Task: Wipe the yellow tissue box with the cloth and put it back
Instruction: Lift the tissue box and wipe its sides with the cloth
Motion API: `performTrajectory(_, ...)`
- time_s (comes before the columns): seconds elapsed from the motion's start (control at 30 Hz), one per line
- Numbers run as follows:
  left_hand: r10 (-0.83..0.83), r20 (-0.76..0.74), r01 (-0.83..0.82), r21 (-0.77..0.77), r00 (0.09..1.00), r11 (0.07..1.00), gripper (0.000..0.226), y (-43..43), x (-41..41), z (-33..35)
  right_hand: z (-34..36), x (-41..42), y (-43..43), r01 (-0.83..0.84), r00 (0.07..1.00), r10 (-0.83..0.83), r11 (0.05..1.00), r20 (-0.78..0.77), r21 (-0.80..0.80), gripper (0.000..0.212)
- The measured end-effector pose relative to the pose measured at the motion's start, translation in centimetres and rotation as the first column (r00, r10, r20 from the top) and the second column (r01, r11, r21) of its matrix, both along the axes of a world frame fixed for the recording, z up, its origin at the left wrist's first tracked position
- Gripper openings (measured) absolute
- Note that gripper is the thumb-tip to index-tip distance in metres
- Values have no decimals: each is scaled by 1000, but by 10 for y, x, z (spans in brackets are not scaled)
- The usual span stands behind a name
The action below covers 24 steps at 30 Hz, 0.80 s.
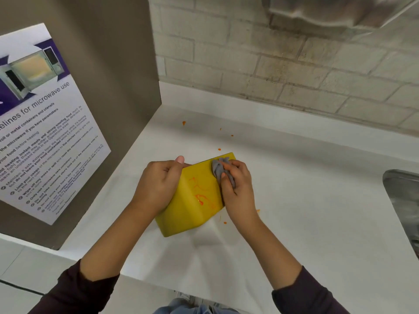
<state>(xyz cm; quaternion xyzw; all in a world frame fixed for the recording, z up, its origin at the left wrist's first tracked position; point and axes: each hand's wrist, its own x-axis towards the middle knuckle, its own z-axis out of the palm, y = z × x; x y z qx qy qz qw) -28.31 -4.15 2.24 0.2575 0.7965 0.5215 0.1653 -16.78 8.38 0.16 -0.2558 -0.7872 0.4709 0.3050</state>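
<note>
While the yellow tissue box [195, 200] lies tilted on the white counter [306, 200], the wiping stage of the task is under way but far from complete; orange smears [201, 196] show across the upper face of the box, in thin curls near its middle and in a wetter streak toward its near-right edge. At the left side of the box, the left hand [156, 186] wraps around it, fingers curled over the edge and thumb raised above the far-left corner, steadying it; at the far-right corner of the box, the right hand [238, 184] presses a bunched grey cloth [221, 169] against the surface, fingers closed tightly about the fabric. Judging from this placement, the cloth has reached only the far end, and the smeared middle and near portion remain to be wiped. Beyond the box, toward the tiled wall [283, 64], small orange drops [184, 123] dot the counter; further flecks lie just right of the near-right corner of the box. Left of the box stands a brown panel bearing a microwave-use notice [45, 123]; well to the right of the box, the rim of a metal sink [403, 200] enters view. Remaining steps, as inferred: clearing the visible smears, then returning the box to its place, which cannot be identified from this view.
</note>
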Motion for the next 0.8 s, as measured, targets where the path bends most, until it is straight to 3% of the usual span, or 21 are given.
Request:
performTrajectory(0.2,11,-84,-8,39,996,999,49,3,2,1,28,-7,-38,-163,977,158,986,-144,-22,29)
performTrajectory(0.37,-31,-32,34,93,999,995,56,0,-6,-4,8,14,-41,-294,934,337,913,-116,283,30)
performTrajectory(0.43,-6,-7,6,76,1000,997,58,-2,-7,-4,-5,21,-29,-287,938,333,901,-96,324,30)
performTrajectory(0.53,38,53,-39,28,998,999,60,-4,-4,-4,-19,22,-7,-133,980,163,964,-114,230,27)
performTrajectory(0.63,62,11,-62,-7,998,998,58,-2,0,0,-15,7,7,44,996,-43,999,-73,11,25)
performTrajectory(0.7,83,-22,-83,-14,996,996,56,3,1,2,-5,-3,6,69,996,-72,996,-61,-59,24)
performTrajectory(0.8,100,-50,-101,-19,994,995,58,6,5,3,12,-7,-12,12,997,-15,999,-75,-38,28)
